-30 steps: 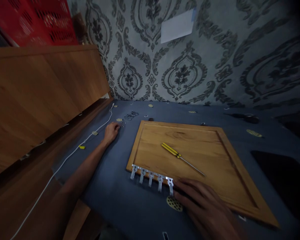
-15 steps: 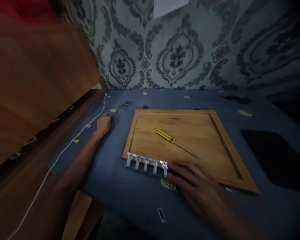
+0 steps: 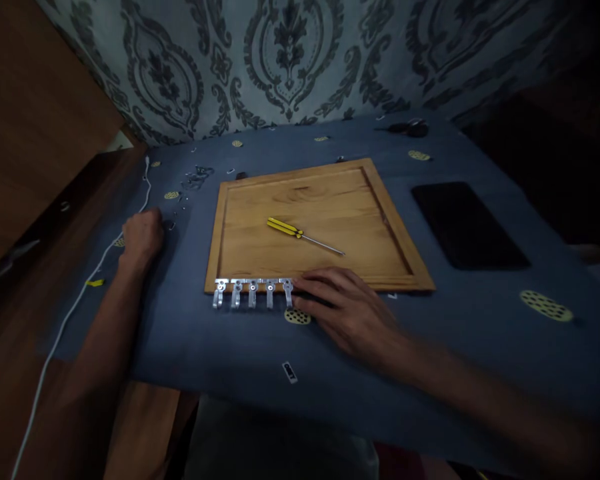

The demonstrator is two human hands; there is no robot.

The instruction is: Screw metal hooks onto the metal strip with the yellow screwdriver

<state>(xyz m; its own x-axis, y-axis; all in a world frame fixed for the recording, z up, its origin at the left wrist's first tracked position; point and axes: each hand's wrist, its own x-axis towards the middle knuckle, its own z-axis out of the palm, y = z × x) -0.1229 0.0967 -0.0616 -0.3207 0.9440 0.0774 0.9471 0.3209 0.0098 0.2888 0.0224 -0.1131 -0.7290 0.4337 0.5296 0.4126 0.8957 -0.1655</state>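
Note:
My right hand [image 3: 347,307] is at the front edge of a framed wooden board [image 3: 325,200]. Its fingertips grip the right end of a silver metal hook rack [image 3: 253,287], whose several hooks hang over that edge. On the board lies a screwdriver [image 3: 285,227] with a yellow and black handle, its tip pointing right and toward me. My left hand [image 3: 144,235] rests curled on the blue cloth, left of the board. Its fingers are folded in, and what they may hold is hidden. Beside it are small metal bits [image 3: 175,215], too small to name.
A dark flat tablet-like thing [image 3: 470,227] lies right of the board. Behind are a dark tool [image 3: 407,127] and a clear bag of small parts [image 3: 196,177]. A white cord [image 3: 55,340] runs along the left edge. Patterned wallpaper [image 3: 290,53] rises at the back.
The camera has turned down and to the right, so everything sits farther left and higher in view. My right hand stays at the hook rack's end; my left hand stays curled on the cloth.

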